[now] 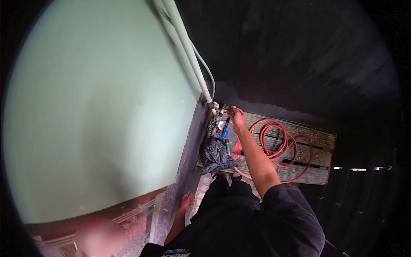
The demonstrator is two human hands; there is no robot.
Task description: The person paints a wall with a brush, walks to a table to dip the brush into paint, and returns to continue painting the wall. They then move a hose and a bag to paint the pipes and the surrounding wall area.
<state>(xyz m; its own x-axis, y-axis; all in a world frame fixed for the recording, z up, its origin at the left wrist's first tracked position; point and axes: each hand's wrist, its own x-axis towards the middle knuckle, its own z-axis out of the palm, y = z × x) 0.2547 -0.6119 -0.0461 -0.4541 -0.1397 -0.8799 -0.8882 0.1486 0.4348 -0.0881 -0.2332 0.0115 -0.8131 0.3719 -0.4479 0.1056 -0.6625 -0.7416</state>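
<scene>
My right hand point(236, 118) reaches out over the wooden slats, its fingers closed on what looks like a small paintbrush point(227, 107) with a yellowish part and a dark end. Its tip is beside the pipe fittings and the foot of the dark wall. A tap with a blue handle point(223, 134) and a round white piece point(222, 125) are just below that hand. My left hand point(187, 201) hangs low by my side near the wall's edge, fingers loosely bent and apart, with nothing visible in it.
A coiled red hose point(280, 159) lies on the wooden slatted platform point(321, 174). A black plastic bag point(215, 155) sits at its left end. The pale green pipe point(190, 51) runs down the corner between the green wall point(94, 94) and the black wall point(291, 55).
</scene>
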